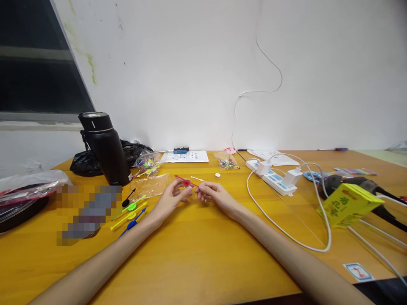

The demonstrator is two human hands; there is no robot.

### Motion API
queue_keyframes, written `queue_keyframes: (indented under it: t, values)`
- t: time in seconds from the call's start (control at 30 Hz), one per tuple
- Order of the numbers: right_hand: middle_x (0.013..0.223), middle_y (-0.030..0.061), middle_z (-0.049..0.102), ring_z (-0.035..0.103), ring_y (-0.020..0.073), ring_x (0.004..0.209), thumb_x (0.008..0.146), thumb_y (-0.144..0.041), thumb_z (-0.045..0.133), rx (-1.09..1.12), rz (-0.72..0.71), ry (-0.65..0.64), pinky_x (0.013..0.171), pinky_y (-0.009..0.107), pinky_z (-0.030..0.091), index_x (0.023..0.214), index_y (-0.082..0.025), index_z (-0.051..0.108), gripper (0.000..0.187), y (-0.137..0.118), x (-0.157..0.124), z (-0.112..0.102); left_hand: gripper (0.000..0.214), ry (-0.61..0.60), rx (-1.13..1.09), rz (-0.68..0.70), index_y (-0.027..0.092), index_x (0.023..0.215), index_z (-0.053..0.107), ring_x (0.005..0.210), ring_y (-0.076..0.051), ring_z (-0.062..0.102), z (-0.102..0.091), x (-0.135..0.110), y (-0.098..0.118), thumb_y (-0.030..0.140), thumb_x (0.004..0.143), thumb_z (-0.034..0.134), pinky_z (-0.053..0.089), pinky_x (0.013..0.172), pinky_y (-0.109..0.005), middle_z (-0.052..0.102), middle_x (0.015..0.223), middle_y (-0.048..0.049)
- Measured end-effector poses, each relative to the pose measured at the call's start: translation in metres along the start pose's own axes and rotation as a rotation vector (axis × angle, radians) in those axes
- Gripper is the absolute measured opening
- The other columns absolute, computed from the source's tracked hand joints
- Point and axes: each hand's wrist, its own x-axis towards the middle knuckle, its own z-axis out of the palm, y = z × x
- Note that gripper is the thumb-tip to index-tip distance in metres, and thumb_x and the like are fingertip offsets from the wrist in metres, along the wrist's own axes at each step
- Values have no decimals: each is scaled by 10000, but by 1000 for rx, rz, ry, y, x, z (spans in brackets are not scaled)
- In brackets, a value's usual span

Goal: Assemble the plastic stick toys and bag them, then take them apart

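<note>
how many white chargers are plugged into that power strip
2. One white plug-in charger sits at the far end of the long white power strip; the other charger sits at its near end, by the yellow carton. No more seem hidden.

Your fingers [178, 192] cover much of the red piece [186, 183]; a pixelated patch [89, 214] hides things at your left, and the bagged bits [227, 162] are too small to tell.
</note>
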Motion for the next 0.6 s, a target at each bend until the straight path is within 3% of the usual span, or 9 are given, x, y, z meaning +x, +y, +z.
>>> queue_keyframes:
  t: [0.1, 0.3, 0.6]
  values:
    - [836, 19, 644, 543, 115, 727, 916, -507, 638, 10, -17, 24, 726, 254, 420, 920, -169, 704, 344, 1, 0, -2, 439, -39, 18, 9, 181, 1130, 586, 975, -201, 671, 1, 0, -2, 477, 832, 715, 547, 774, -283, 665, 1178, -102]
    - [802, 20, 654, 561, 122, 714, 927, -514, 621, -100, -50, -56, 723, 265, 434, 923, -171, 689, 349, -2, -1, 2, 453, 15, -34, 56, 202, 1206, 592, 952, -206, 661, 1, -1, 0, 501, 871, 654, 564, 729, -291, 640, 1144, -91]
    - [805, 33, 665, 567, 115, 696, 916, -568, 606, -176, -12, -117, 690, 252, 449, 955, -155, 688, 422, 0, -2, 7, 472, 134, 19, 160, 197, 1254, 594, 986, -206, 660, -16, 6, 19, 432, 853, 677, 556, 899, -356, 678, 1098, -77]
